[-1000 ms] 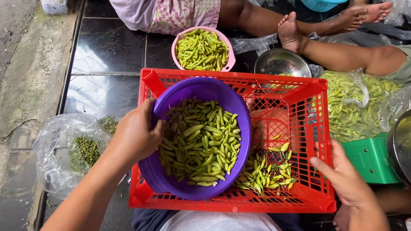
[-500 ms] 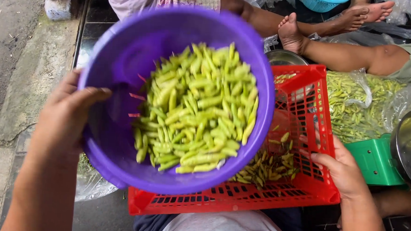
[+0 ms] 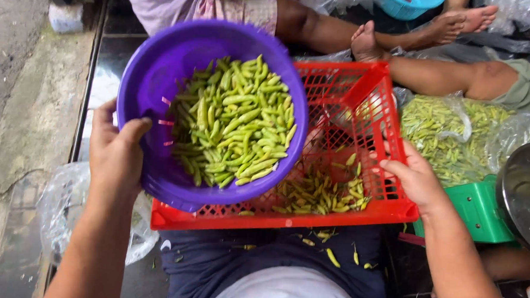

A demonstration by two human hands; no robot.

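The left hand (image 3: 117, 153) holds a purple bowl (image 3: 161, 73) by its near-left rim, thumb hooked over the edge into the bowl and fingers hidden beneath, so its grip is closed on the rim. The bowl is lifted and tilted, its mouth turned toward the camera, and green chilies (image 3: 233, 121) are heaped in its lower right half. It hangs over the left part of a red crate (image 3: 363, 88), covering that side of it. The right hand (image 3: 415, 176) rests on the crate's near-right rim, fingers curled over the edge and thumb along the outside, its grip closed on the rim. More chilies (image 3: 320, 190) lie loose on the crate's slotted floor, near its near wall. The crate sits across the person's lap, on dark trousers (image 3: 272, 259) where a few stray chilies (image 3: 332, 256) have fallen. To the right, a clear bag of chilies (image 3: 450, 136) lies open, with a green stand (image 3: 482, 212) just near of it and a steel bowl (image 3: 525, 190) at the right edge. At the far side, another person's bare legs (image 3: 435, 70) stretch across the floor. A crumpled clear bag (image 3: 57, 205) lies on the floor at the near left.
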